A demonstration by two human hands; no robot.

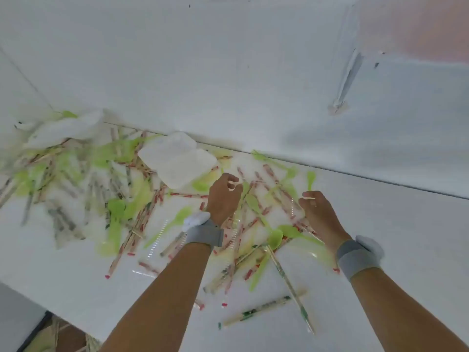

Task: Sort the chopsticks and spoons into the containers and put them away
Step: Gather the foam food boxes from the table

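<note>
Fingers of left hand [223, 196]: curled inward above the pile; whether they pinch anything cannot be told through the blur. Fingers of right hand [320, 214]: curled around the near edge of a clear plastic container [297, 210], which is barely visible against the white table [380, 224].

Hands: two, each forearm bearing one grey wrist strap.

Wrapped chopsticks [142, 219]: too many to count, red-printed and green-printed sleeves, scattered across the table from the far left to just beneath both hands. Two green-printed ones [264, 307] lie apart near the front edge, crossing each other.

Green plastic spoons [275, 237]: more than a dozen, mixed among the chopsticks; exact count not possible. One lies just below the right hand, several lie between the two hands, and one sits beyond the right fingertips.

White foam lunch box [177, 158]: one, on the pile, just beyond and left of the left hand.

White plastic bag [63, 128]: one, far left, against the wall.
</note>
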